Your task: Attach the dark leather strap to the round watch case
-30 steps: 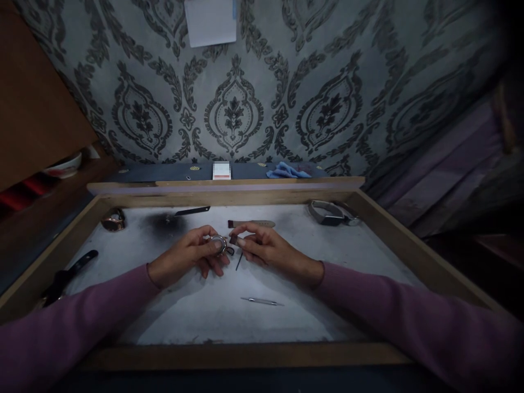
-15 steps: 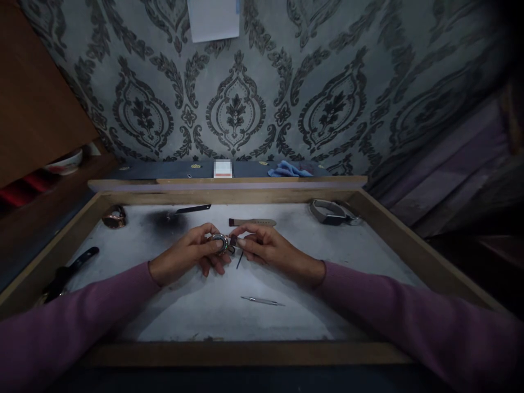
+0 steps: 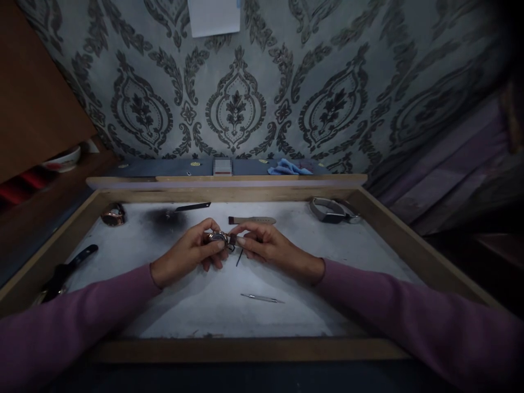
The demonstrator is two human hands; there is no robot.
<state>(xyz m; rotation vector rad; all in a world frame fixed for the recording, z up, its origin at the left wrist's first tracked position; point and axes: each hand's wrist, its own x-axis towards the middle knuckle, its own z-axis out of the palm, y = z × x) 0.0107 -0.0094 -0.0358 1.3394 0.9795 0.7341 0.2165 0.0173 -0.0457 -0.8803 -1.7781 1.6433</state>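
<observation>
My left hand [image 3: 195,248] is closed on a round, shiny watch case [image 3: 218,238], thumb on its near side. Between the fingers of my right hand [image 3: 266,245] is a dark brown watch strap [image 3: 233,239], its end up against the case's right side. Most of that strap is hidden by my fingers, so I cannot tell whether it is joined to the case. A thin dark strip [image 3: 239,257] sticks out below my right fingertips. Just beyond my hands lies another strap piece [image 3: 254,220], pale side up. Nearer me rests a slim metal spring bar tool [image 3: 262,298].
A wooden-rimmed tray [image 3: 254,349] surrounds the white work surface. Watches lie near its edges: a rose-gold one [image 3: 113,216], a black-strapped one [image 3: 67,273], and a grey-banded one [image 3: 329,210]. A dark flat blade-like piece [image 3: 194,207] lies at the back. A blue cloth [image 3: 289,167] sits behind the rim.
The watch case has tilted in my left hand, so its face shows flatter and my thumb sits lower on it. My right hand has barely moved and still grips the strap.
</observation>
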